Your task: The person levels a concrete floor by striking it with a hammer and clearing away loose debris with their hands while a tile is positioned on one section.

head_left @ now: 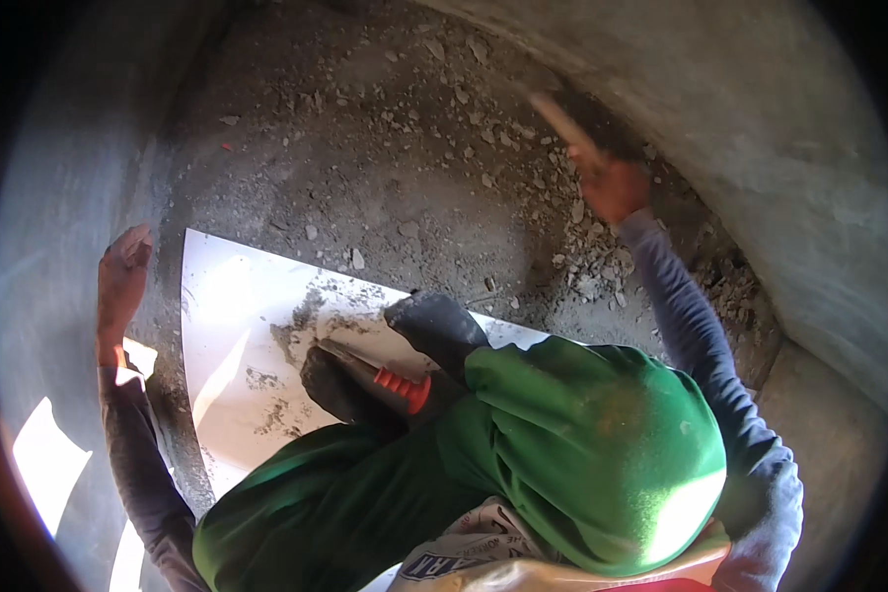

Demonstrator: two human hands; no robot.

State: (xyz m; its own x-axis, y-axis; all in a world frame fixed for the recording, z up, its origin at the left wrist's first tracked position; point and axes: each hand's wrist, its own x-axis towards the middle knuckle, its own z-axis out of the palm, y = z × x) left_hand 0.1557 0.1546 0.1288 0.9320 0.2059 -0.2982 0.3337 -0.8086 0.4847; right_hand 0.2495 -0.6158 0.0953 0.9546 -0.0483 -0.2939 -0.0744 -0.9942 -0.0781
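Note:
At the far right my right hand [617,187] is closed round a wooden handle [565,126], a tan bar smeared by motion. Its far end is too blurred to show what tool it belongs to. Grey rubble [587,286] lies below that hand, beside the curved wall. My left hand [123,276] rests against the left wall, holding nothing, its fingers loosely bent and apart from any tool. Between my dark shoes lies a tool with a ribbed red grip [402,388] and a slim metal shaft; neither hand touches it.
A white sheet [232,286], dusted with grey grit, lies under my dark shoes [434,326]. Smooth concrete walls curve close on the left [54,296] and right [760,128]. Broken chips litter the floor [365,168]. My green-clad knees [602,444] fill the near side.

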